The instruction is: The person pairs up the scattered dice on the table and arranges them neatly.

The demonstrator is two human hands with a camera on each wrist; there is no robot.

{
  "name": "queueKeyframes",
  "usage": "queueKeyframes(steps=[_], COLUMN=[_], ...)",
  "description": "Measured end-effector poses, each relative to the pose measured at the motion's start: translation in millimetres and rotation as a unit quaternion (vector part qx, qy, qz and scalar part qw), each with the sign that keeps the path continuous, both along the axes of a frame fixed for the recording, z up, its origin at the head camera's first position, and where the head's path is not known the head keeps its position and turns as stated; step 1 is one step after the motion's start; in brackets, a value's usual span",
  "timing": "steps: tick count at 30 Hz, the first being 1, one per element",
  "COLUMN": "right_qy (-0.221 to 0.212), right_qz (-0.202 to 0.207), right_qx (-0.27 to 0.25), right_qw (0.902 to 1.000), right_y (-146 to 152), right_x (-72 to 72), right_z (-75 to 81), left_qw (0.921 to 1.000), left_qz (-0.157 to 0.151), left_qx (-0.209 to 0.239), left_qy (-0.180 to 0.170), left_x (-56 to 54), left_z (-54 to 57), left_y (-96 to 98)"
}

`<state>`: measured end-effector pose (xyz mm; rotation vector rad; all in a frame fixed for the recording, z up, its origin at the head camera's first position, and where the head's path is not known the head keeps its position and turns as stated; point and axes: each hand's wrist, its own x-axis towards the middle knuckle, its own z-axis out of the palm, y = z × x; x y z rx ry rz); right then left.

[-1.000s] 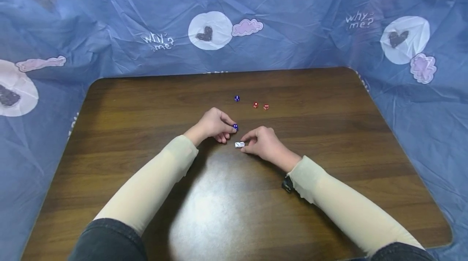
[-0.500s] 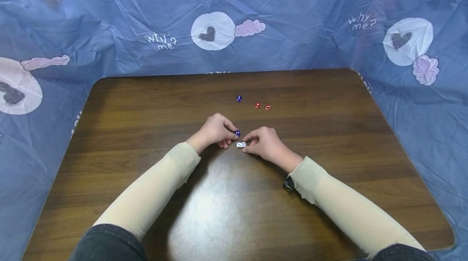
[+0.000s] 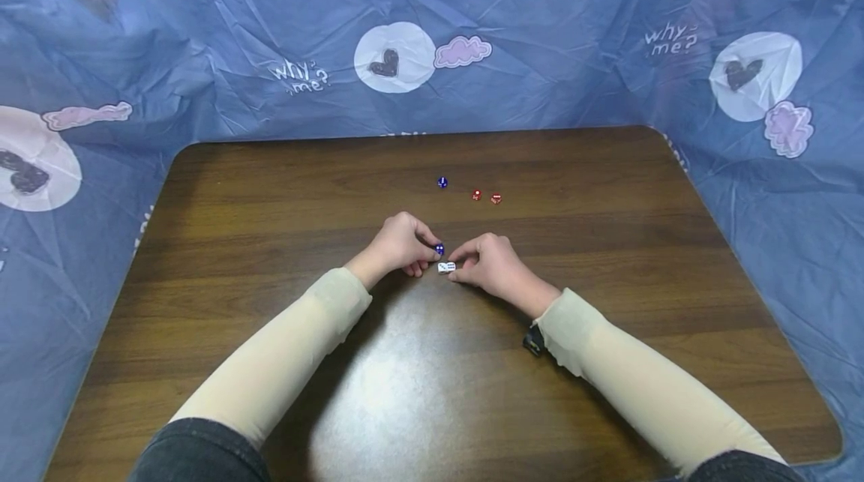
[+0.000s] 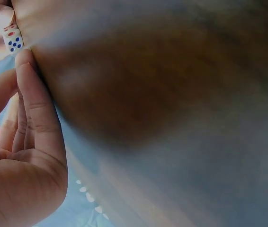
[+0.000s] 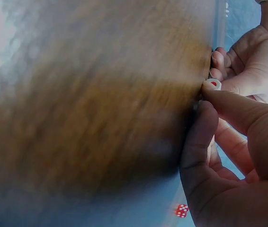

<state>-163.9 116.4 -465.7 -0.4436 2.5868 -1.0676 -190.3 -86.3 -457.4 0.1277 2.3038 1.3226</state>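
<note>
My left hand [image 3: 403,242] pinches a blue die [image 3: 439,249] between thumb and forefinger, just behind a pair of white dice [image 3: 447,267]. Those two white dice sit side by side on the table, pips up. From the right, my right hand [image 3: 493,263] holds the right-hand white die with thumb and forefinger. In the left wrist view the white dice [image 4: 14,43] show red and blue pips beside the left fingertips; the blue die is hidden there. The right wrist view has part of a white die [image 5: 214,83] at the right thumb's tip.
Behind the hands, another blue die [image 3: 442,182] and two red dice [image 3: 476,196] lie on the brown wooden table [image 3: 270,197]. A blue printed sheet [image 3: 540,92] hangs behind the table and down both sides. A dark band [image 3: 533,339] is at the right wrist.
My left hand has moved towards me with the blue die, bringing it close behind the white dice. The right hand and white dice stay nearly in place.
</note>
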Motion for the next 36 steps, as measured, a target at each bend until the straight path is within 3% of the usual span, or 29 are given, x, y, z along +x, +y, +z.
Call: queueKeyframes(steps=[36], right_qy=[-0.011], right_qz=[0.005], right_qx=[-0.007], right_qw=[0.9999], right_y=[4.2], right_x=[-1.1], right_z=[1.2], left_qw=[0.9994], left_qz=[0.019], left_qx=[-0.022], left_qy=[0.019], left_x=[5.7], left_z=[0.3], left_y=[3.4])
